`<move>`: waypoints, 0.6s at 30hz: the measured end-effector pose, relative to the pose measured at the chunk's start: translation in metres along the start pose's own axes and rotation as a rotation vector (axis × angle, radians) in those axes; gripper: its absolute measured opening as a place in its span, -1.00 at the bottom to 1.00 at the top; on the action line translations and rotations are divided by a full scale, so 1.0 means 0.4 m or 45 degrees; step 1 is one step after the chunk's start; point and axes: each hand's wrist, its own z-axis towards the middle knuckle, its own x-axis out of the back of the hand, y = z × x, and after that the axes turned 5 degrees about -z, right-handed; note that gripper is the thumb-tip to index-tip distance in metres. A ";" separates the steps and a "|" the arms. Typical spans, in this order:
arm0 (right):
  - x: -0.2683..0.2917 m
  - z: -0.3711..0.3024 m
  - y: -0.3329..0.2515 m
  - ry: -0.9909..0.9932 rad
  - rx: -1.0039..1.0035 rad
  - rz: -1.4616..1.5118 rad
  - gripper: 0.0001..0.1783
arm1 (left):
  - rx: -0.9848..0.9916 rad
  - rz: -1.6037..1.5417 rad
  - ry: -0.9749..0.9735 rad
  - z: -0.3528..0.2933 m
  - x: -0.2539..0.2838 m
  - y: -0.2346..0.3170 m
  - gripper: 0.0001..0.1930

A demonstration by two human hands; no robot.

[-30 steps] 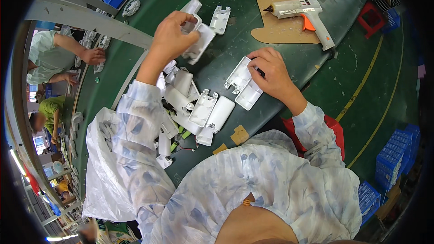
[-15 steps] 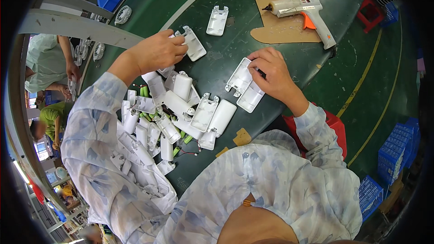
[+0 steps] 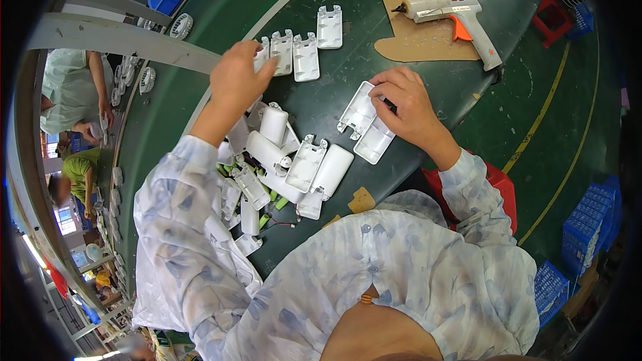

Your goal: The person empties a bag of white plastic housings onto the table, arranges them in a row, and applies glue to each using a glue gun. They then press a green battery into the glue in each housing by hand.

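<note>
White plastic casing shells stand in a staggered row on the green table, with one shell [image 3: 306, 57] at the front and another shell [image 3: 330, 27] to its right. My left hand [image 3: 235, 81] has its thumb and fingers about the leftmost shell [image 3: 261, 55] of the row, which they partly hide. With curled fingers my right hand [image 3: 409, 105] grips the upper end of an open shell [image 3: 358, 112]. A second open shell [image 3: 374, 142] lies against that one, below my fingers. Left of centre is a pile of white shells [image 3: 267, 154] with green cylindrical cells [image 3: 281, 203] and thin wires among them.
A white glue gun [image 3: 445, 8] with an orange trigger rests on brown cardboard [image 3: 401, 48] at the far right. A metal frame bar [image 3: 127, 41] crosses the left side. Blue crates [image 3: 587, 224] stand at right. Co-workers [image 3: 77, 90] are at the left.
My left hand has moved left and down, from one shell to the leftmost of the row. More shells now show side by side there. My right hand has stayed nearly in place.
</note>
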 end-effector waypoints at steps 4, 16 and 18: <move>-0.001 0.001 0.002 0.008 0.007 -0.029 -0.91 | 0.349 0.202 -0.351 0.046 -0.014 0.080 -0.29; -0.001 -0.004 0.001 0.010 -0.009 -0.011 -0.93 | 0.018 0.121 -0.201 0.077 -0.086 0.007 -0.61; -0.002 -0.005 0.003 0.009 -0.024 -0.012 -0.93 | -0.097 0.327 0.029 0.068 -0.085 0.037 -0.70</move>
